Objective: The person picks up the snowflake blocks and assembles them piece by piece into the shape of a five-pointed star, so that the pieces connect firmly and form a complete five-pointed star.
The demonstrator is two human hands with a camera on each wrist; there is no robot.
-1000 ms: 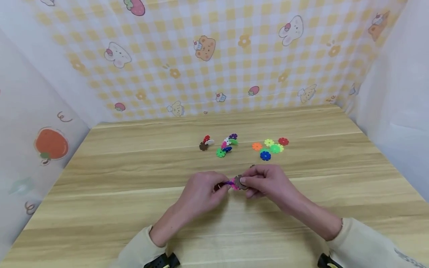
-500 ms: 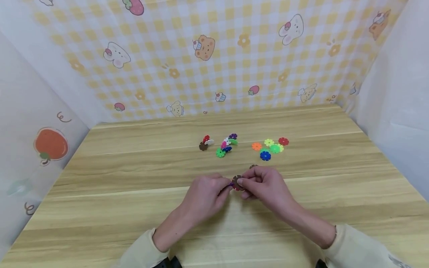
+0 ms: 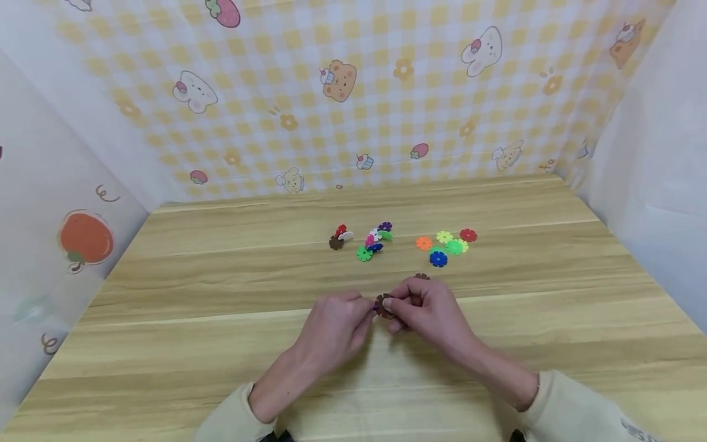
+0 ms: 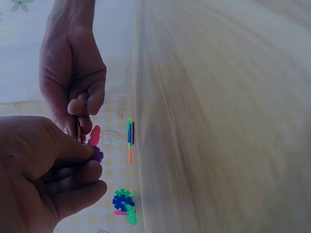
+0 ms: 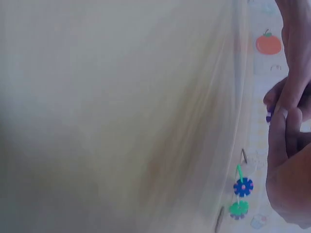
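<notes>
Above the table's middle, my left hand [image 3: 334,328] pinches a purple notched plastic disc [image 4: 98,154] between thumb and fingers. My right hand [image 3: 439,319] pinches a brown notched disc [image 3: 381,306], its thumb lying across the face. A pink notched disc [image 4: 94,135] shows beside the purple one in the left wrist view; in the head view it is hidden. The two hands meet fingertip to fingertip at the discs. Whether the brown disc is slotted into the others, I cannot tell. Another brown disc [image 3: 422,276] lies just beyond my right hand, partly covered.
Behind the hands lie a joined group with a brown disc [image 3: 336,243] and a longer joined group with a green disc [image 3: 364,253]. Several loose discs, including a blue one [image 3: 439,258] and an orange one [image 3: 424,244], lie back right on the wooden table [image 3: 193,270].
My right hand has shifted left with the brown disc, closer to my left hand. The pink disc, visible behind the brown one earlier, has gone out of sight in the head view.
</notes>
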